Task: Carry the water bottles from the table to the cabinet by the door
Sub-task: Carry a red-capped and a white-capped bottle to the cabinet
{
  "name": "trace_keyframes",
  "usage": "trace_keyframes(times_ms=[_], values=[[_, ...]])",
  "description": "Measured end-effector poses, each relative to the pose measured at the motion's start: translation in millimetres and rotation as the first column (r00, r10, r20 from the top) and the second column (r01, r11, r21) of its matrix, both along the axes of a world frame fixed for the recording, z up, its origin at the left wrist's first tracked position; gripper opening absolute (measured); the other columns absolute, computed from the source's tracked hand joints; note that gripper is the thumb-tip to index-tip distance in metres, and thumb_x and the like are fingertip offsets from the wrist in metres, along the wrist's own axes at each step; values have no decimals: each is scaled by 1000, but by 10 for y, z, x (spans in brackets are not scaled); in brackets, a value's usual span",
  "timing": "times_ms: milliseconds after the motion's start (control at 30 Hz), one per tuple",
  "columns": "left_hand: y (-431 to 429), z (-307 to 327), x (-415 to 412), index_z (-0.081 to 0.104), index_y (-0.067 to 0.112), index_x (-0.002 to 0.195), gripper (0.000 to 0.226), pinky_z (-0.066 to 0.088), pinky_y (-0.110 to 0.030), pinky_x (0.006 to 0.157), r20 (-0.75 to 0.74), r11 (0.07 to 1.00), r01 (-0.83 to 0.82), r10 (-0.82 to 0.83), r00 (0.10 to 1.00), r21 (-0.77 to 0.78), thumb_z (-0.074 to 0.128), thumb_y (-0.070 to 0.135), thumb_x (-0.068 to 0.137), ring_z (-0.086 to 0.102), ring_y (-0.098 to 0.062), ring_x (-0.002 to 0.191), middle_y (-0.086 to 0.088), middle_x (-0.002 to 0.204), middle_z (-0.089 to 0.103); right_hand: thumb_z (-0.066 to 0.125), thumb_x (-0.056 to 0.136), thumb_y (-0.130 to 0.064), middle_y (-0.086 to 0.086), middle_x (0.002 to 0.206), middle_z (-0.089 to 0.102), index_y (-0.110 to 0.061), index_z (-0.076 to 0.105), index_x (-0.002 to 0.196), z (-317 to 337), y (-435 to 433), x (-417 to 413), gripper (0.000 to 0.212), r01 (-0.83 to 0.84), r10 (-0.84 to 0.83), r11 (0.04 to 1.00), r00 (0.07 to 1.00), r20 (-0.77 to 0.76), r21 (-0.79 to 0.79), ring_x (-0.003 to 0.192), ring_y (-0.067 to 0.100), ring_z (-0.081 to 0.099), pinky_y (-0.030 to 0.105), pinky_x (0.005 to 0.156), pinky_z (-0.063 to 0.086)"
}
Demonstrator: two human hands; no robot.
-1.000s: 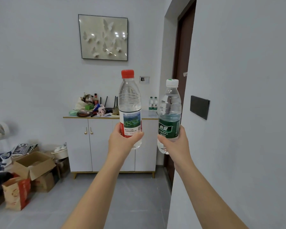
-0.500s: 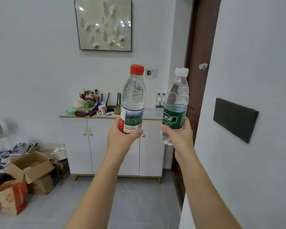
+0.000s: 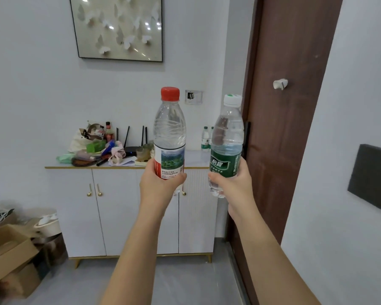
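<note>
My left hand grips the lower part of a clear bottle with a red cap and red-and-white label, held upright. My right hand grips a clear bottle with a white cap and green label, tilted slightly left. Both are held out in front of the white cabinet, which stands against the far wall beside the brown door. Two small green-labelled bottles stand on the cabinet top at its right end.
The cabinet top's left half holds a bag, a router and assorted clutter. Cardboard boxes and a bowl sit on the floor at the left. A white wall with a dark panel lies close on my right. Grey floor leads to the cabinet.
The cabinet and door have grown larger and nearer in view. Both hands keep holding their bottles upright in front of me, and the right wall has slid further right.
</note>
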State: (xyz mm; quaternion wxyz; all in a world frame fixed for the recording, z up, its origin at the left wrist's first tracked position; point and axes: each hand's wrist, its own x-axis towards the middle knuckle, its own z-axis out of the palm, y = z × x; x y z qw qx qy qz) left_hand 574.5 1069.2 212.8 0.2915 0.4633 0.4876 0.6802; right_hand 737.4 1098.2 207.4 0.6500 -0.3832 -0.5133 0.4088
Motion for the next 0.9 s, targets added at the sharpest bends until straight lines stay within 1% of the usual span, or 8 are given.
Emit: trace_keyframes(times_ms=[133, 333, 400, 467, 567, 700, 800, 900], values=[[712, 72, -206, 60, 22, 113, 53, 57, -32, 75, 6, 998, 51, -51, 999, 24, 83, 4, 69, 70, -11, 89, 5, 99, 72, 77, 71, 4, 3, 107, 71, -26, 54, 123, 33, 660, -219, 64, 43, -42, 998, 999, -21, 36, 97, 24, 70, 39, 75, 58], [1602, 133, -421, 58, 25, 109, 51, 57, -34, 77, -17, 995, 87, -86, 996, 39, 83, 5, 70, 68, -11, 89, 5, 99, 70, 79, 70, 1, -2, 108, 71, -28, 54, 125, 34, 1523, -450, 67, 70, -70, 997, 997, -11, 40, 100, 18, 69, 38, 83, 59], [1837, 92, -465, 57, 25, 108, 50, 57, -35, 75, -26, 996, 90, -89, 996, 25, 83, 6, 70, 68, -11, 88, 5, 97, 70, 79, 70, 2, 1, 109, 71, -28, 54, 126, -28, 1773, -498, 69, 77, -76, 997, 997, -24, 30, 100, 22, 69, 40, 82, 58], [2064, 39, -487, 57, 24, 110, 51, 57, -35, 73, -33, 995, 95, -95, 995, 9, 83, 6, 70, 68, -13, 89, 4, 98, 70, 80, 68, 1, 5, 109, 70, -29, 54, 126, -88, 2016, -528, 70, 83, -82, 996, 996, -32, 16, 99, 26, 69, 43, 81, 57], [2428, -46, -498, 55, 21, 117, 57, 57, -35, 73, -40, 995, 92, -93, 995, -24, 83, 7, 70, 68, -17, 93, 1, 103, 69, 80, 68, -1, 0, 112, 70, -30, 53, 127, -186, 2391, -544, 72, 97, -97, 995, 995, -27, -6, 103, 21, 69, 48, 88, 58], [2993, -163, -486, 53, 21, 123, 62, 59, -38, 79, -50, 995, 72, -76, 996, -65, 84, 9, 70, 66, -17, 96, 1, 108, 68, 81, 69, 1, -4, 115, 69, -29, 52, 131, -313, 2977, -518, 75, 111, -112, 994, 994, -16, -21, 105, 15, 68, 47, 93, 56], [3471, -245, -458, 52, 21, 118, 58, 58, -35, 76, -67, 997, 56, -60, 996, -52, 83, 7, 71, 66, -13, 92, 3, 103, 67, 82, 69, -2, -6, 118, 68, -31, 50, 133, -409, 3495, -494, 77, 109, -110, 994, 994, -1, -30, 108, 12, 66, 46, 94, 56], [3981, -330, -418, 49, 23, 112, 55, 55, -29, 73, -77, 998, 43, -46, 996, -45, 81, 4, 72, 64, -9, 89, 6, 99, 64, 83, 69, -5, -5, 119, 67, -31, 49, 134, -491, 4045, -460, 77, 108, -108, 993, 994, 14, -38, 109, 15, 65, 49, 94, 55]])
